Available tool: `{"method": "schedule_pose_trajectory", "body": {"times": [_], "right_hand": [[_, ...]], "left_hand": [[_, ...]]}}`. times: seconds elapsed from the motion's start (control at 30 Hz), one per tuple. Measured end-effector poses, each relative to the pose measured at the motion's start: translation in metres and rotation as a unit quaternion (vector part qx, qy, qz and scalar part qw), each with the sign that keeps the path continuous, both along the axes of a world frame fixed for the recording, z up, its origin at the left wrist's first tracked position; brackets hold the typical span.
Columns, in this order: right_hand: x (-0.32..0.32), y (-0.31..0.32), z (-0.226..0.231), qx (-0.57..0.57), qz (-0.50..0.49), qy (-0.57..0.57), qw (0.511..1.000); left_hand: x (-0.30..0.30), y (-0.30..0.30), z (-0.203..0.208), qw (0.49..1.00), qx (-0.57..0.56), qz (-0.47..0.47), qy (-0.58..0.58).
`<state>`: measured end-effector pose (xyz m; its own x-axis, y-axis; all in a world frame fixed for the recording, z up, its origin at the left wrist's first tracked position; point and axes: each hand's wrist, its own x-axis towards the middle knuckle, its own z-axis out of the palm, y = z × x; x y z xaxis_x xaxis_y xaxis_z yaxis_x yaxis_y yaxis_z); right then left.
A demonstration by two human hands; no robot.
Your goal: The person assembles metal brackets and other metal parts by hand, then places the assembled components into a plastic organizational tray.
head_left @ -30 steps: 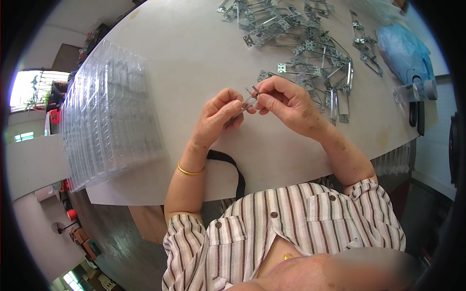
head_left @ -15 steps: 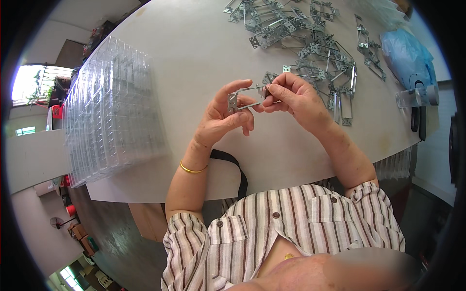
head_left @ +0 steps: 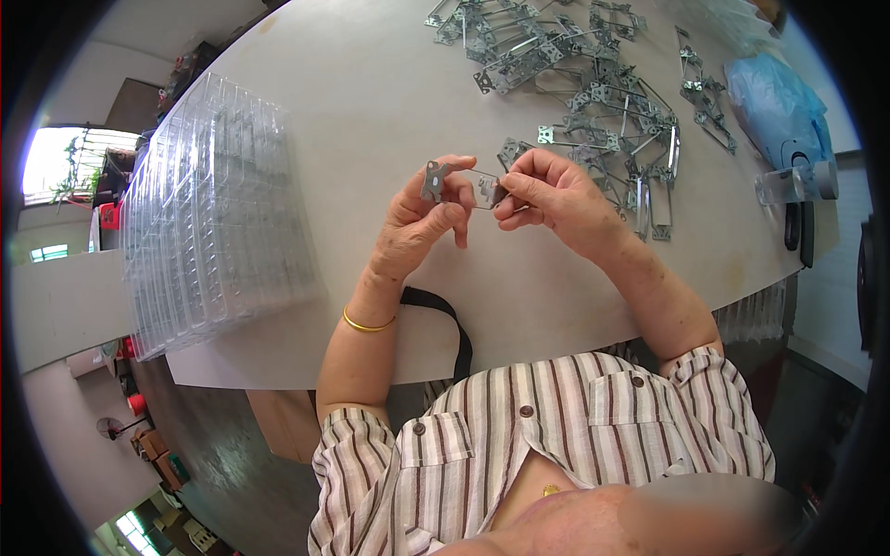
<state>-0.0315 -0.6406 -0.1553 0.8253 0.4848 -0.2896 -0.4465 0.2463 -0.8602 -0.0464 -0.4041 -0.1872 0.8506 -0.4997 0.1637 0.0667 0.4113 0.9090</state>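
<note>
Between my hands, above the table, is a grey metal bracket frame [head_left: 434, 182] with flat cut-out plates at its ends, joined by thin rods. My right hand [head_left: 567, 202] pinches its right end between thumb and fingers. My left hand [head_left: 415, 227] is curled about the left plate, index finger along the upper edge and thumb below. Part of the right end is hidden behind my right fingers. Just beyond my right hand lies a loose pile of similar metal bracket frames [head_left: 607, 93], tangled together.
A tall stack of clear plastic trays [head_left: 209, 213] stands on the left of the white table [head_left: 362, 102]. At the right are a blue plastic bag [head_left: 777, 107], a clear cup [head_left: 781, 187] and a short row of brackets [head_left: 702, 88]. A black strap [head_left: 450, 310] crosses the near edge.
The bracket frame has turned in my hands, so its left plate now sits higher and shows more of its face. My right hand has shifted slightly downward and left.
</note>
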Motion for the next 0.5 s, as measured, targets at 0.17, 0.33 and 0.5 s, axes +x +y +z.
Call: {"method": "schedule_pose_trajectory", "body": {"times": [0.17,0.33,0.5], "right_hand": [[0.001,-0.004,-0.006,-0.063,-0.013,-0.045,0.997],[-0.001,0.0,0.01,-0.077,-0.005,-0.117,0.99],[-0.009,0.001,0.017,-0.072,0.034,-0.138,0.987]], "left_hand": [[0.004,-0.014,0.0,0.991,0.05,0.1,-0.077],[-0.001,-0.008,0.016,0.997,0.039,0.063,0.004],[-0.002,-0.008,0.016,0.992,0.097,0.032,0.074]]}}
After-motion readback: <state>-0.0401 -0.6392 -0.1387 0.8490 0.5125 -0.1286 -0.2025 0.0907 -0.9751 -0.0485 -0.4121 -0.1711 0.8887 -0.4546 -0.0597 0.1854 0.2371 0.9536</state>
